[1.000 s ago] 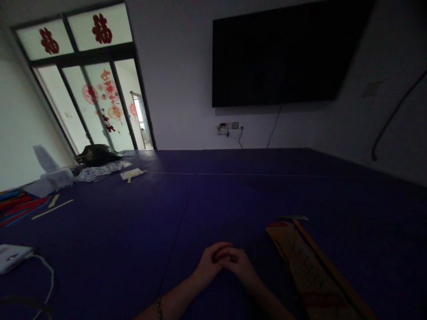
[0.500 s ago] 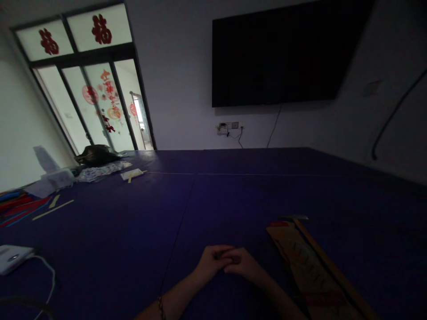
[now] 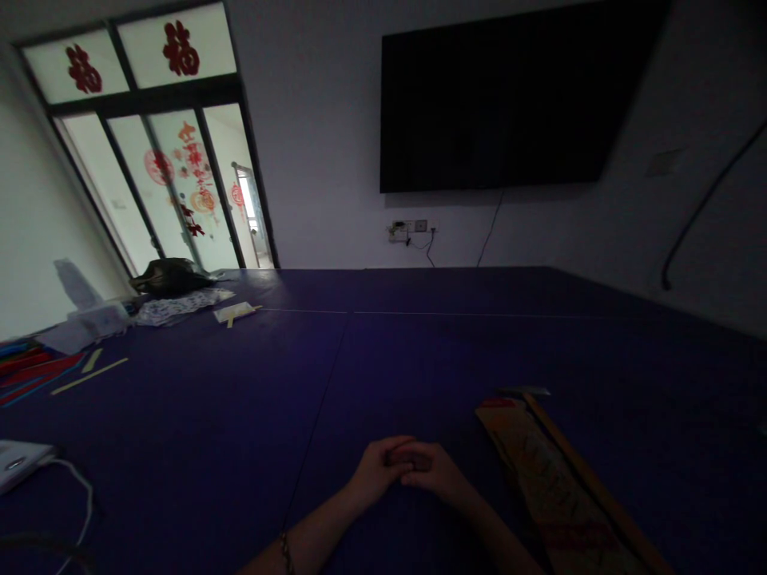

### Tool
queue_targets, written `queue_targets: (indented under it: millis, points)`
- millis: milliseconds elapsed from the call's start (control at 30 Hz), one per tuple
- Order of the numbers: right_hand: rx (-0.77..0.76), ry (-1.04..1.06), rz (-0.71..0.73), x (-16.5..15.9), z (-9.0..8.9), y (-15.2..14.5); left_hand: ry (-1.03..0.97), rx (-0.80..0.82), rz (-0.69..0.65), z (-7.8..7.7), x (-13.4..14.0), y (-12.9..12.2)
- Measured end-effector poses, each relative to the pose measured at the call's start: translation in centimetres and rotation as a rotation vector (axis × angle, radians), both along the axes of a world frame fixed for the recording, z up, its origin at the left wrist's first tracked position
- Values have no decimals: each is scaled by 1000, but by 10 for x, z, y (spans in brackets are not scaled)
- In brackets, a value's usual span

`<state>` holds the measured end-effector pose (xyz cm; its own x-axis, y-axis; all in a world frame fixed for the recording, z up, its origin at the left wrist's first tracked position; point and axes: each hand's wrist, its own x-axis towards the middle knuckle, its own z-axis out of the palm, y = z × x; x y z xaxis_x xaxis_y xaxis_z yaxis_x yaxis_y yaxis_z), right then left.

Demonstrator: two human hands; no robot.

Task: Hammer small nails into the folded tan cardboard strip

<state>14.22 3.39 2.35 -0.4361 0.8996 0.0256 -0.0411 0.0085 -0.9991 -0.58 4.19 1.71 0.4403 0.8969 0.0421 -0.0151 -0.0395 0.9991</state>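
My left hand [image 3: 379,465] and my right hand [image 3: 439,473] meet above the purple tabletop [image 3: 383,367], low in the middle of the view. Their curled fingers touch and overlap at the tips. Dim light and the fingers themselves hide whatever lies between them, so I cannot make it out. A bracelet [image 3: 287,553] circles my left wrist. Right of my right hand lies a worn yellow-brown packet [image 3: 539,463] with red bands. Along its right side runs a long wooden handle [image 3: 590,479] with a thin metal head [image 3: 524,391] at its far end.
At the left edge are a white device [image 3: 22,463] with a cable, and red and blue strips [image 3: 41,375]. Farther back stand a clear plastic box [image 3: 101,319], a black bag [image 3: 171,277] and a small white packet [image 3: 235,311]. A television [image 3: 497,104] hangs on the wall.
My hands stay together in nearly the same place, with the fingers shifting slightly against each other. A small dark patch between them shows less now. The whole view has shifted a little.
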Motion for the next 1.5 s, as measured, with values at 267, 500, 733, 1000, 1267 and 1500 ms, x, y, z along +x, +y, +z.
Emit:
queue_targets:
  millis: [267, 500, 733, 1000, 1267, 1500]
  points:
    - [3, 7, -9, -1, -2, 1, -12, -26, 0, 2, -1, 0]
    - [22, -11, -6, -1, 1, 1, -71, -23, -32, 4, 0, -2]
    - [33, -12, -32, -2, 2, 0, -84, -18, -17, 2, 0, 0]
    - [38, -37, -32, -2, 4, -1, -90, -31, -38, 4, 0, -1]
    - [40, -45, -36, -3, 4, -1, -94, -53, -42, 0, 1, 0]
    - [44, -50, -45, -2, 5, -1, -108, -32, -51, 4, 0, -1]
